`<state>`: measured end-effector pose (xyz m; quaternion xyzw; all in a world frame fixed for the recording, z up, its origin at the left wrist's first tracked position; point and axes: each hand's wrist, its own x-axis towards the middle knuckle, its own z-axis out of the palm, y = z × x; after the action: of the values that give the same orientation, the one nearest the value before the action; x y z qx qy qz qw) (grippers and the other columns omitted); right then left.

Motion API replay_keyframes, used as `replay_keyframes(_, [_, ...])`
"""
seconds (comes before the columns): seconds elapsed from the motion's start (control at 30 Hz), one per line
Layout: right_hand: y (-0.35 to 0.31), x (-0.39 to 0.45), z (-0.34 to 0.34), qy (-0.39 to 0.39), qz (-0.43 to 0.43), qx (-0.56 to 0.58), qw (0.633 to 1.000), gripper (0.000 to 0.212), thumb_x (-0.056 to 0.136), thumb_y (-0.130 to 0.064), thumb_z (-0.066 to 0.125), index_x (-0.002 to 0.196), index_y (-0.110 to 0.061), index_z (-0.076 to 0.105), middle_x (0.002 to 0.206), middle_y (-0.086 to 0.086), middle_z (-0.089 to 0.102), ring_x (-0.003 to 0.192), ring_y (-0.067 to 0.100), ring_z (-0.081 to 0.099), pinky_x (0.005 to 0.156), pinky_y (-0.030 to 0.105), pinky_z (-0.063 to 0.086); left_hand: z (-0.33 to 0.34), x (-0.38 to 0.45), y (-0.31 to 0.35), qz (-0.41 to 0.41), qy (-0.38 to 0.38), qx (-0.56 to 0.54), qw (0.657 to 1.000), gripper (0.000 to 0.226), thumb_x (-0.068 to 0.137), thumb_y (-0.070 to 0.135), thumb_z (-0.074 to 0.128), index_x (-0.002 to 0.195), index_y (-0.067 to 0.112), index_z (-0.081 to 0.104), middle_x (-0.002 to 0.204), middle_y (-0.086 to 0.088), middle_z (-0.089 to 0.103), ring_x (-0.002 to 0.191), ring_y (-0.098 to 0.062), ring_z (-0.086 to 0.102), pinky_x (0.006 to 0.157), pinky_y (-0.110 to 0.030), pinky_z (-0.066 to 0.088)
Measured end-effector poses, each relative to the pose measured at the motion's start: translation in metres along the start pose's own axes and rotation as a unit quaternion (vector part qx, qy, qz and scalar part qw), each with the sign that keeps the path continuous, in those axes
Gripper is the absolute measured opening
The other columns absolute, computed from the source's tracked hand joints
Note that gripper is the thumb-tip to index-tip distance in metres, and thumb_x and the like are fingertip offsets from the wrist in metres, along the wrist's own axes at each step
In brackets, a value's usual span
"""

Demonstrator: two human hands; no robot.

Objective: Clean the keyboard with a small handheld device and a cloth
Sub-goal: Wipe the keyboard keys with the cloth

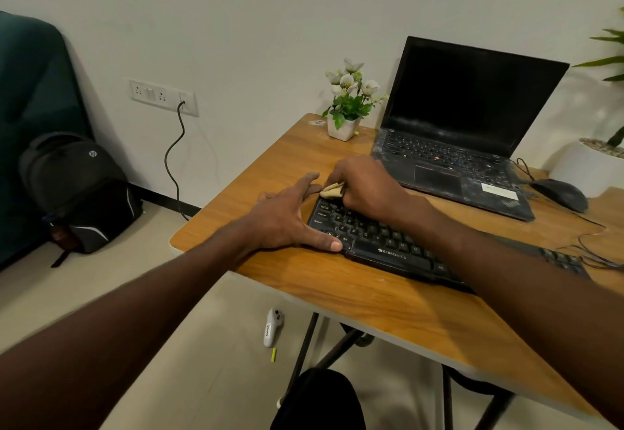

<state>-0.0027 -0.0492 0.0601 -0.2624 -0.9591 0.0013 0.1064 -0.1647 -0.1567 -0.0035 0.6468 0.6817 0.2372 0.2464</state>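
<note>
On the wooden worktop (354,298) a black keyboard (398,250) lies at a slant, its left end toward the far left and its right end running off toward the near right under the right forearm. At that left end the left hand (287,217) rests flat with straight, spread fingers: the thumb presses against the keyboard's near left corner, and the fingers reach past the far left corner onto the wood. Just beside it, the right hand (368,190) is curled over the top rows of keys and grips a small tan cloth (332,190), which bulges out from under the knuckles at the keyboard's far left edge. Behind the keyboard an open laptop (456,146) with a dark screen and a dusty deck stands near the wall, with a black mouse (560,195) to its right, its cable looping across the wood. A white pot of artificial flowers (347,108) sits at the far edge of the worktop, left of the laptop. Down on the floor (169,345), under the worktop's near left edge, lies a small white handheld device (271,326) with a little yellow piece (274,355) just beside it. A dark backpack (79,190) leans near the wall to the left.
</note>
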Motion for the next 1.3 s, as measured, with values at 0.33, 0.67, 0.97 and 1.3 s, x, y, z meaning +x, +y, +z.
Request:
replay_keyframes(0.33, [-0.002,0.018,0.012,0.051,0.225,0.041,0.972,0.019,0.085,-0.027,0.075,0.077,-0.012,0.067,0.079,0.005,0.066,0.081,0.024,0.063,0.072,0.036,0.054,0.001,0.003,-0.008,-0.016,-0.012,-0.005,1.0,0.16,0.039,0.104,0.073,0.166,0.048,-0.007,0.174,0.005,0.032,0.16,-0.033,0.025,0.13,-0.059,0.004])
replay_keyframes(0.67, [-0.007,-0.004,0.018,0.05,0.142,0.041,0.988,0.021,0.086,-0.009,0.072,0.104,-0.016,0.078,0.096,0.006,0.075,0.097,0.026,0.068,0.083,0.04,0.057,0.005,-0.003,0.001,0.013,0.023,0.014,1.0,0.152,0.046,0.097,0.075,0.167,0.041,0.003,0.171,0.016,0.034,0.158,-0.019,0.032,0.126,-0.049,0.01])
replay_keyframes(0.97, [0.006,-0.012,0.01,0.091,0.055,0.133,0.985,0.026,0.088,-0.008,0.074,0.109,-0.022,0.08,0.105,-0.002,0.076,0.099,0.016,0.067,0.088,0.04,0.057,0.003,-0.004,0.002,0.005,0.031,0.009,0.999,0.14,0.053,0.089,0.084,0.163,0.044,0.011,0.166,0.011,0.044,0.152,-0.021,0.04,0.127,-0.052,0.015])
replay_keyframes(1.3, [0.034,-0.019,-0.021,-0.067,0.095,0.045,0.992,0.022,0.086,-0.021,0.081,0.107,-0.025,0.079,0.104,-0.004,0.076,0.094,0.011,0.067,0.083,0.035,0.058,-0.001,-0.01,0.013,0.002,0.034,-0.001,0.999,0.132,0.061,0.072,0.09,0.164,0.036,0.017,0.165,0.015,0.042,0.15,-0.017,0.038,0.126,-0.046,0.014])
